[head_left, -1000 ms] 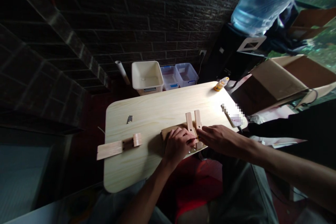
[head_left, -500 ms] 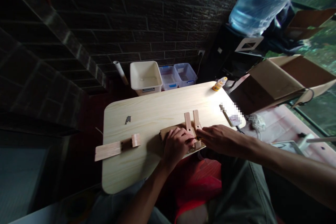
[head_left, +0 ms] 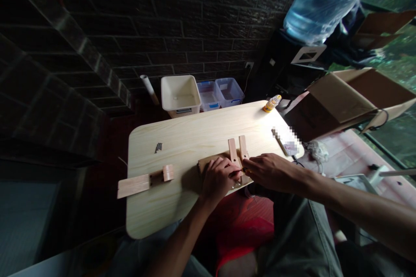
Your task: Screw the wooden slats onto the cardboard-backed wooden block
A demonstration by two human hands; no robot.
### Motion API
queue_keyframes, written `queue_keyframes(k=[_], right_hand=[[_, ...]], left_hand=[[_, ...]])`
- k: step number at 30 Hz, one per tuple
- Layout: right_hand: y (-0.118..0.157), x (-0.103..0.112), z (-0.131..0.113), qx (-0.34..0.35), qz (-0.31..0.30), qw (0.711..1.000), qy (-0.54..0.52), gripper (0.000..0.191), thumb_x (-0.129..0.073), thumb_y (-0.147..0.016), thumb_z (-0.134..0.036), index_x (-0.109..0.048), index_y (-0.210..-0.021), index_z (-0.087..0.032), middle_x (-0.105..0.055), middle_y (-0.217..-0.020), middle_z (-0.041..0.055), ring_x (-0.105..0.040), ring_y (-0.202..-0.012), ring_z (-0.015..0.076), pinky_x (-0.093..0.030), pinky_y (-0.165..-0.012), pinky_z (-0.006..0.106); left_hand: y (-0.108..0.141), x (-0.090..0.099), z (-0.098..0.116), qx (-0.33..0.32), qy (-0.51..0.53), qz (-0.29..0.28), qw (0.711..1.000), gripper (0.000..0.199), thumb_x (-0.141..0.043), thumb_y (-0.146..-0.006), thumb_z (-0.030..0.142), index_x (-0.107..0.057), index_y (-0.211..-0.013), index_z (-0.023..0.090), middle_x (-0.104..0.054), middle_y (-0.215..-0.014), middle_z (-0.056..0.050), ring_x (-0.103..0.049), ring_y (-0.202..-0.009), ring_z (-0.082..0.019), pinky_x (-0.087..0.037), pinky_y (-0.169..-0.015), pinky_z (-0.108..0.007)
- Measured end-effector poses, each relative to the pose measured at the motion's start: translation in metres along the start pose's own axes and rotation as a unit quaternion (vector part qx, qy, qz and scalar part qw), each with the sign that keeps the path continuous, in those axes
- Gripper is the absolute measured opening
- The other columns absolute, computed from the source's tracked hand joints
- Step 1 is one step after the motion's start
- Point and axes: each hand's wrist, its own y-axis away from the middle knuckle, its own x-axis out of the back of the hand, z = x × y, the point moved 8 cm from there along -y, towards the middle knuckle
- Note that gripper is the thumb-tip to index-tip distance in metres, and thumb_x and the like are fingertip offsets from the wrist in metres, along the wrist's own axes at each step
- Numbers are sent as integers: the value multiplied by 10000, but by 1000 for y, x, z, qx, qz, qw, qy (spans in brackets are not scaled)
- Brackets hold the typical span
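Observation:
My left hand (head_left: 220, 175) rests, fingers curled, over a brown block (head_left: 204, 165) near the table's front edge. Its fingertips pinch something small and dark that I cannot make out. Two narrow wooden strips with holes, a left strip (head_left: 232, 147) and a right strip (head_left: 242, 143), lie side by side across the block and stick out beyond my fingers. My right hand (head_left: 268, 169) is closed at the near part of the right strip, its fingertips meeting the left hand's. A thin dark piece shows between the hands; its kind is hidden by the fingers.
On the pale wooden table (head_left: 143, 138) lie several dark screws (head_left: 158, 147), wooden strips (head_left: 133, 186) with a small wooden block (head_left: 168, 172), a phone-like object (head_left: 288, 145) and a yellow-capped bottle (head_left: 272, 103). Behind stand a cream bin (head_left: 180, 106) and clear boxes (head_left: 229, 91); rightward, a cardboard box (head_left: 341, 95).
Both hands stay at the same place on the block. My right hand has turned and shifted slightly; the small wooden end beneath it is now more covered.

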Motion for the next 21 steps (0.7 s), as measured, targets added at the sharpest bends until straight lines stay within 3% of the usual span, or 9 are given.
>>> queue_keyframes(k=[4,9,21], right_hand=[[2,4,0,23,21,999,11,193,-439,-1011,-198,-541,-1170,-161,-652,-945,58,-581,-702,138,-333,-578,285],[1,-4,2,41,22,999,8,161,-421,-1027,-188,-573,-1076,-161,-637,-887,48,-564,-688,131,-342,-592,276],[-2,-2,2,-11,-2,1000,5,146,-447,-1021,-216,-587,-996,-182,-668,-790,21,-549,-588,121,-253,-533,301]], left_hand=[[0,-1,-1,2,2,1,1000,67,-677,-900,284,-744,-897,286,-700,-929,-15,-581,-919,-200,-393,-826,-367],[1,0,-1,-2,4,4,1000,75,-671,-907,294,-745,-913,287,-699,-936,-12,-577,-919,-195,-391,-846,-370],[1,-1,-1,0,1,11,1000,83,-666,-907,280,-748,-913,291,-696,-933,-12,-581,-917,-192,-393,-815,-358]])
